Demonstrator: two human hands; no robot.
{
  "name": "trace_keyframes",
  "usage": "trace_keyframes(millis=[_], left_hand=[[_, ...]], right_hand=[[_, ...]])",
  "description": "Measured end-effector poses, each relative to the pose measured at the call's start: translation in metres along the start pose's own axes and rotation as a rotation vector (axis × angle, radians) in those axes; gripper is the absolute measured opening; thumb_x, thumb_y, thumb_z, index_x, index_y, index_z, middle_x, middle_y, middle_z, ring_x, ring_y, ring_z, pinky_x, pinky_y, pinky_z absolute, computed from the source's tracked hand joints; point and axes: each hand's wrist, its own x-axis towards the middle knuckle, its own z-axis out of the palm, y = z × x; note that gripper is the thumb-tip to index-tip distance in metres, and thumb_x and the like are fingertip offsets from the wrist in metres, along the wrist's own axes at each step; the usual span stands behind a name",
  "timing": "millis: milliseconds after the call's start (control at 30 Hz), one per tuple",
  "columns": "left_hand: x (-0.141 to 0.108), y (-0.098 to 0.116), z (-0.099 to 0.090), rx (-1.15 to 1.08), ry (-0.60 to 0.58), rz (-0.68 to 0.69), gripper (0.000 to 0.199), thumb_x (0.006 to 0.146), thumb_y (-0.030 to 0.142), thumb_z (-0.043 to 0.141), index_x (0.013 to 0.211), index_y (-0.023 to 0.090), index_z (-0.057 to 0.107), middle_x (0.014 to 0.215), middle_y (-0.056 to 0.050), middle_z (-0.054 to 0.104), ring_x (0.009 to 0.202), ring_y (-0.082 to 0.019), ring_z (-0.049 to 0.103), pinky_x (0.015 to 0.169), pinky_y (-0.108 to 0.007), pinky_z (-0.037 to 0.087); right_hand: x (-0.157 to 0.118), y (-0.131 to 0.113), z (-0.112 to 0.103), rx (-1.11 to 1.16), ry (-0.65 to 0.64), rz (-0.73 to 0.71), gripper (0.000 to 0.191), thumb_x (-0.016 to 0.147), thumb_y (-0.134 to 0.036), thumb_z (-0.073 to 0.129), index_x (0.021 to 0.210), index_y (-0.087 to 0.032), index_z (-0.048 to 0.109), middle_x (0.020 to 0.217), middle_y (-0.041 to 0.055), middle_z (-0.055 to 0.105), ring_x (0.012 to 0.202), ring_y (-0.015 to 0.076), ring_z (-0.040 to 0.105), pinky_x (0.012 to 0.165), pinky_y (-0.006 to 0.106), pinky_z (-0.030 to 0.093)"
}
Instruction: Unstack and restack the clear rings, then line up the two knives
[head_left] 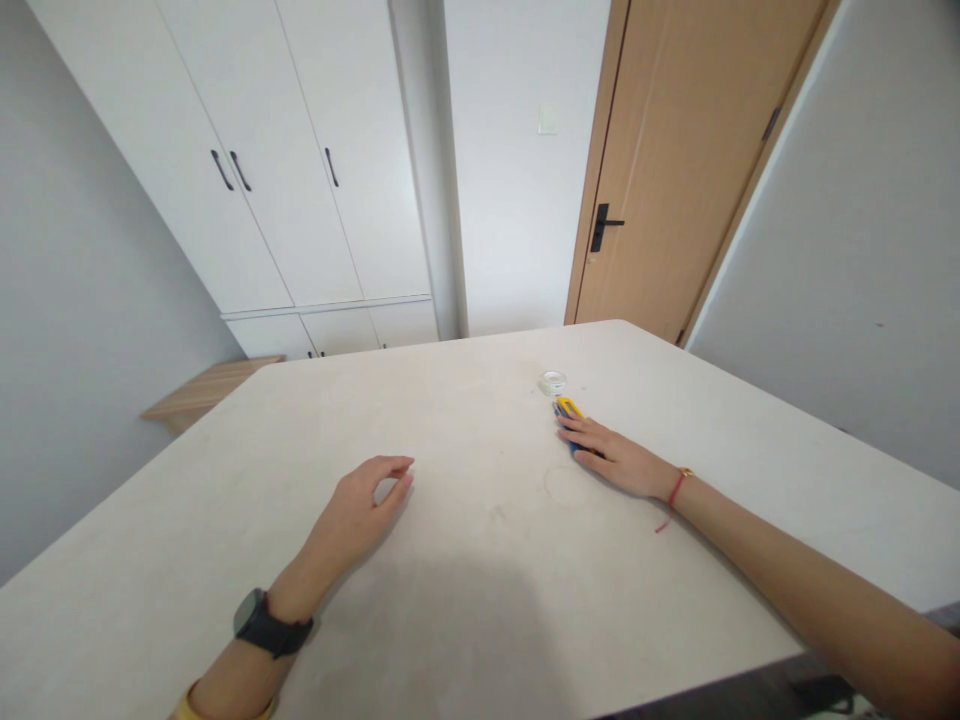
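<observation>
On the right side of the table, my right hand [611,457] lies over a blue and yellow tool [570,408], which looks like a utility knife. Its fingers are stretched across the tool, and the yellow end shows past the fingertips. Just beyond that end sits a small clear round item [553,382], perhaps a roll of tape or a glass dish. My left hand [369,502] rests on the table at centre left, its thumb and fingers curved with a gap between them and nothing in it.
The pale table [465,400] fills the lower view. Behind it stand white cabinets [300,230] and a wooden door [675,150]. A wooden ledge [210,390] is at the left, beyond the table edge. A faint ring mark is on the tabletop near my right hand.
</observation>
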Motion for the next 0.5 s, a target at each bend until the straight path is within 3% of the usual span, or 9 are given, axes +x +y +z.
trace_keyframes(millis=[300, 500], left_hand=[[0.0003, -0.0006, 0.0011, 0.0, -0.004, -0.012, 0.034, 0.088, 0.045, 0.049, 0.1, 0.02, 0.069, 0.103, -0.008, 0.072, 0.095, -0.022, 0.067, 0.089, -0.038, 0.053], [0.001, -0.0025, 0.0006, -0.01, 0.0, -0.007, 0.034, 0.088, 0.045, 0.049, 0.1, 0.02, 0.069, 0.103, -0.007, 0.072, 0.093, -0.022, 0.067, 0.088, -0.038, 0.053]], right_hand=[[-0.0007, 0.0032, 0.0014, 0.055, 0.013, 0.006, 0.05, 0.094, -0.05, 0.043, 0.135, -0.025, 0.054, 0.149, 0.0073, 0.043, 0.139, 0.0289, 0.035, 0.119, 0.051, 0.019], [-0.0005, -0.0054, -0.008, 0.241, 0.081, 0.065, 0.051, 0.089, -0.056, 0.05, 0.134, -0.031, 0.054, 0.152, 0.0023, 0.036, 0.145, 0.0285, 0.022, 0.12, 0.054, 0.006]])
